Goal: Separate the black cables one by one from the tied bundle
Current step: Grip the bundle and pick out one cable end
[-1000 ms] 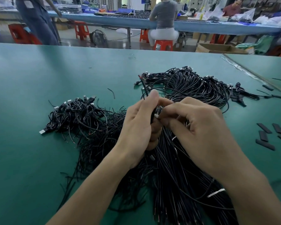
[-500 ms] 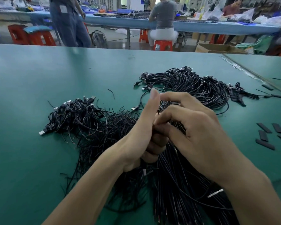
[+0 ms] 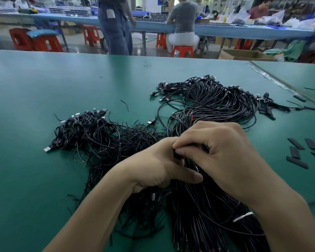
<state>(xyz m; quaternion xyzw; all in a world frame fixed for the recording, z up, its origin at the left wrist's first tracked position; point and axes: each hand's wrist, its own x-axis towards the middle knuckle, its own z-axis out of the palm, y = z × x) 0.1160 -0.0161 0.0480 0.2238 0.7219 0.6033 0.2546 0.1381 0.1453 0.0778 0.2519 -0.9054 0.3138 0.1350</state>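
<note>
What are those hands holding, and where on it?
Both hold the tied bundle of black cables at its far end: the left hand wraps around it, the right hand pinches it there, away from the white tie.

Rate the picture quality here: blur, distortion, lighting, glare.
Head view: the left hand, right hand and cables are fairly sharp; head view: the standing person behind is blurred; head view: the wide lens enlarges the forearms toward the bottom edge; head view: light is soft and even, shadows on the table faint, no harsh glare.
</note>
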